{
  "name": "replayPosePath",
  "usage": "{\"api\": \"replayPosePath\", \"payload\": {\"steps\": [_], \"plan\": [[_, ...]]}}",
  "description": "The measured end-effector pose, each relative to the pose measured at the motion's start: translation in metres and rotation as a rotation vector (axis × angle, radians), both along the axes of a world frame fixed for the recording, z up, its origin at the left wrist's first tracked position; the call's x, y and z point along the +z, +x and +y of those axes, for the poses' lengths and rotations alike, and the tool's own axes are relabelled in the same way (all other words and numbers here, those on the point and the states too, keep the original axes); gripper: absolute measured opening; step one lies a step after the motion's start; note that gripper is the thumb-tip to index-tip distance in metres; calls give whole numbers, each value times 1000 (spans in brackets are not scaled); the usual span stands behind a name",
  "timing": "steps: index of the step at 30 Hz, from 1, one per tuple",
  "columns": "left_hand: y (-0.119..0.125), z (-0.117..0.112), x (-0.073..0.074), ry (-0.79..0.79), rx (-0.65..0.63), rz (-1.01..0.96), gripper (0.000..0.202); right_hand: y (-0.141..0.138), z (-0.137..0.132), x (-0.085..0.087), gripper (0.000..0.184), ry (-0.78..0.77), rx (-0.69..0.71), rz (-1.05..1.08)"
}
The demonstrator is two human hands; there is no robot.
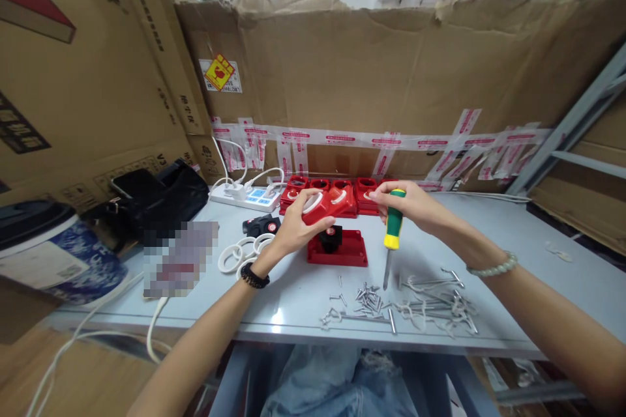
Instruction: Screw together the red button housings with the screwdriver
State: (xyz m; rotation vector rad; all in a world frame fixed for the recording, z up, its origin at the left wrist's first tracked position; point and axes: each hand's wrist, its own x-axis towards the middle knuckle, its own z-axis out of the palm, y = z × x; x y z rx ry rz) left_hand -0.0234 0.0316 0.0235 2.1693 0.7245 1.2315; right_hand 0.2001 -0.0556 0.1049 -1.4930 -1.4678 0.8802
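My left hand [298, 225] is closed around a red plastic cover [343, 202] with a white ring, held tilted above the table. Just below it, a red open tray-like base [359, 254] lies on the tabletop, with a black block [330, 238] over its left part. In my right hand [408, 202] is a screwdriver [392, 225] with a green and yellow handle, its shaft pointing down. The thumb and forefinger are pinched together; whether something small is between them I cannot tell. Beneath the screwdriver's tip lies a pile of small screws [369, 300].
Metal T-shaped rods [435, 306] with pale ties lie at the front right. White rings [244, 253] and black parts [261, 226] are left of the base. Red housings [347, 192] line the back beside a power strip [252, 195]. A cup [53, 260] stands far left.
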Motion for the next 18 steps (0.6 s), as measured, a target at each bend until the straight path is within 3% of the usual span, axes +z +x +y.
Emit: {"api": "replayPosePath", "payload": {"steps": [2, 7, 10, 14, 18], "plan": [[-1, 2, 1, -5, 21, -43, 52, -6, 4, 0, 28, -55, 35, -17], [-4, 5, 5, -40, 86, -158, 50, -40, 16, -2, 48, -81, 182, -629], [-4, 6, 5, -101, 79, -192, 49, -59, 23, -9, 53, -80, 281, -833], [-3, 6, 3, -145, 63, -169, 47, -70, 28, -18, 45, -156, 278, -992], [-2, 10, 0, -189, 89, -197, 43, -70, 29, -18, 42, -106, 250, -1001]]}}
